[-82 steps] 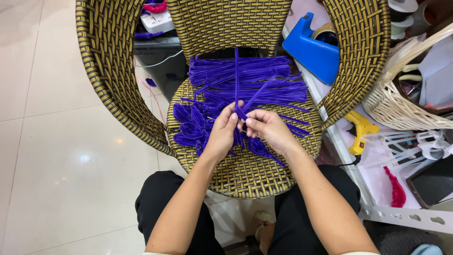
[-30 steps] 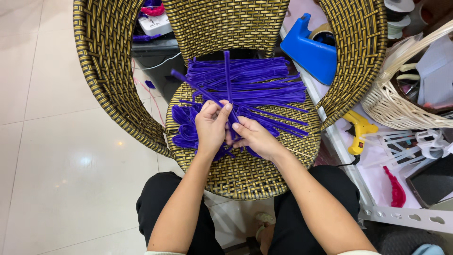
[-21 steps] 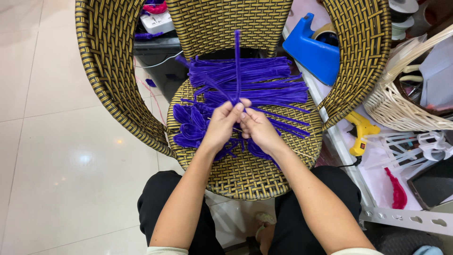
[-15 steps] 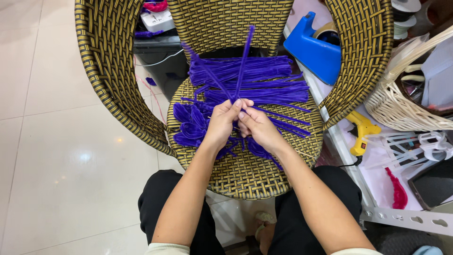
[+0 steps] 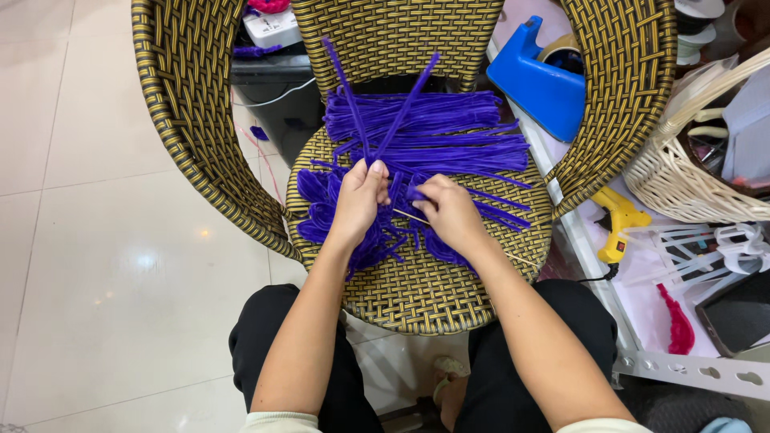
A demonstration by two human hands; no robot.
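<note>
Filling most of the view, the black-and-gold woven wicker chair [image 5: 200, 144] serves as the landmark for everything else; its round seat carries a wide heap of purple fuzzy pipe-cleaner stems [image 5: 449, 132] laid mostly crosswise toward the chair's back, with looped and bent ones bunched at the seat's left side. Right of the chair, beyond its armrest, sits a pale woven cane basket [image 5: 674, 188]. Behind that same armrest lies a blue plastic tape dispenser [image 5: 533, 84]. Just off the chair's right edge rests a yellow glue gun [image 5: 618, 224]. Over the middle of the seat, the left hand [image 5: 357, 200] is closed around two purple stems [image 5: 377, 120] that rise from its fist and spread apart in a V toward the chair's back. Just beside it, the right hand [image 5: 449, 212] pinches the near end of a stem between thumb and fingers. A thin wooden stick [image 5: 409, 216] lies on the seat between the two hands, passing under the right one
</note>
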